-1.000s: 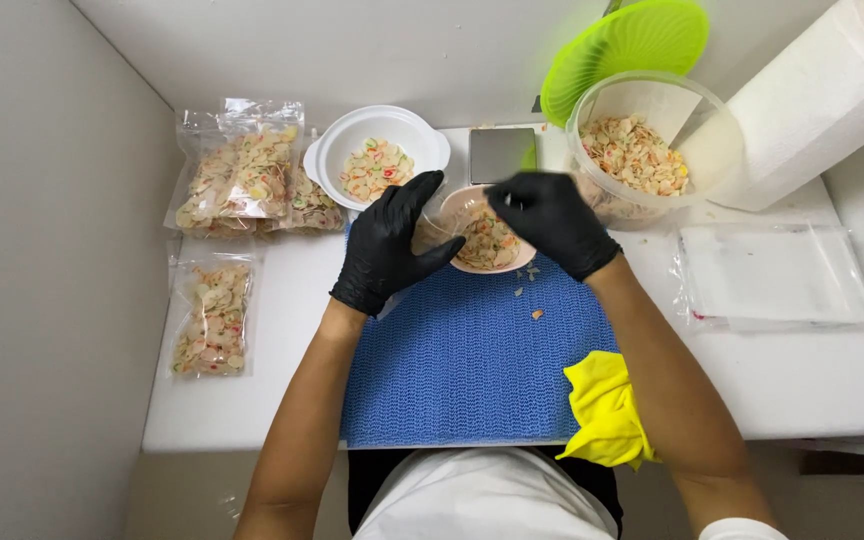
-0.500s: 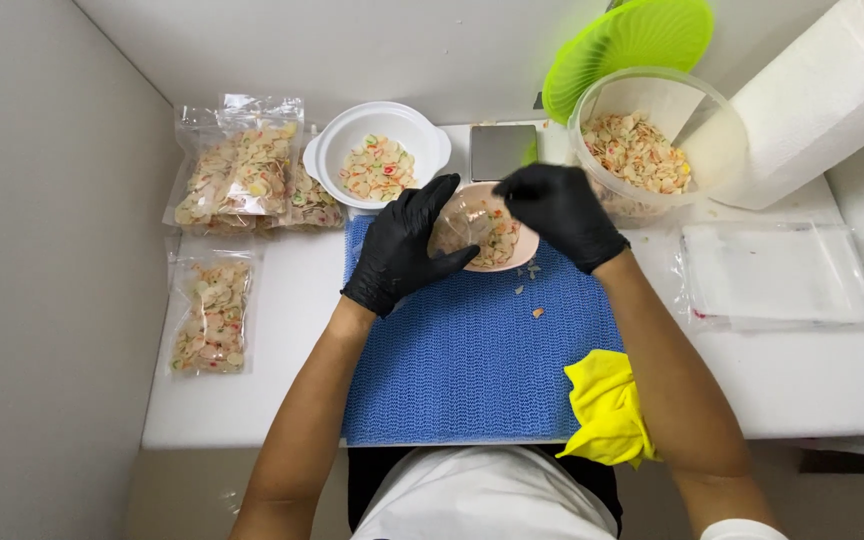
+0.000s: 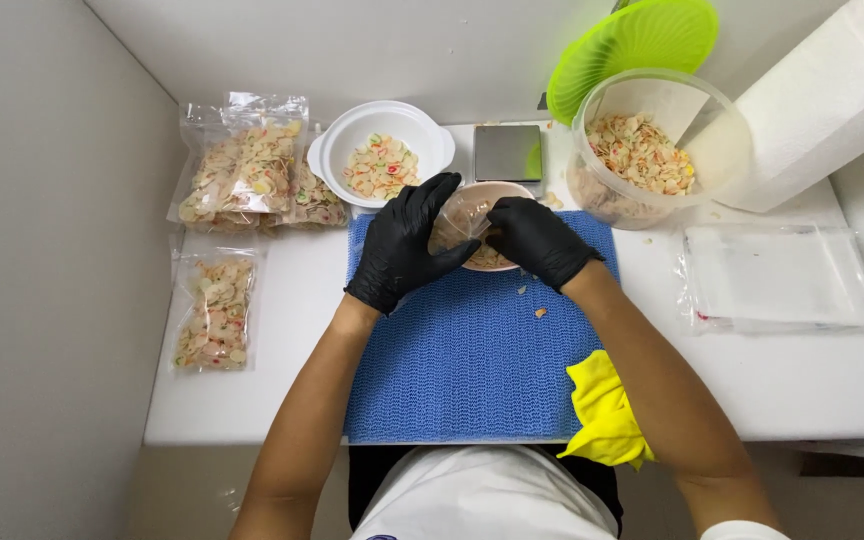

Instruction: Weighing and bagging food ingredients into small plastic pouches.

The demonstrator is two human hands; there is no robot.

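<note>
Both gloved hands, left hand (image 3: 404,245) and right hand (image 3: 537,240), grasp a clear bag (image 3: 464,215) between them, mouth upward over the small bowl (image 3: 487,258); the grip now sits slightly farther from the body.

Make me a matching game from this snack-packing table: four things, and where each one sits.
Things:
1. white bowl
2. yellow cloth
3. paper towel roll
4. filled bags

Places:
A. far right corner
B. along the left edge
C. near edge, by the right forearm
D. behind the left hand, beside the small scale

Pairs: 1-D, 2-C, 3-A, 4-B
</note>
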